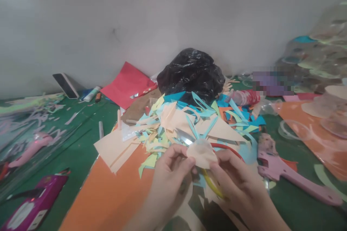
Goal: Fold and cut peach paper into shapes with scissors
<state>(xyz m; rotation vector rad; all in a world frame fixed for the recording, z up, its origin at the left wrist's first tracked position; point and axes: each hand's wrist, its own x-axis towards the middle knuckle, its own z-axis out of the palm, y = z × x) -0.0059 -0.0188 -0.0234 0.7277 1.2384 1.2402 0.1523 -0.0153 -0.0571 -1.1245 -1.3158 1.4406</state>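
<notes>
My left hand and my right hand both pinch a small rounded piece of beige paper between their fingers. Just behind it sit the silver blades of a pair of scissors, pointing up and to the left. A red and yellow loop curves under my right hand, and it may be the scissors' handle, though my hands hide too much to tell. Thin blue paper strips fan out beyond the beige piece. Below my hands lies a large orange paper sheet.
A heap of paper scraps covers the green table. A black plastic bag and a red paper sheet lean on the grey wall. A pink plastic tool lies right, and a magenta box sits front left.
</notes>
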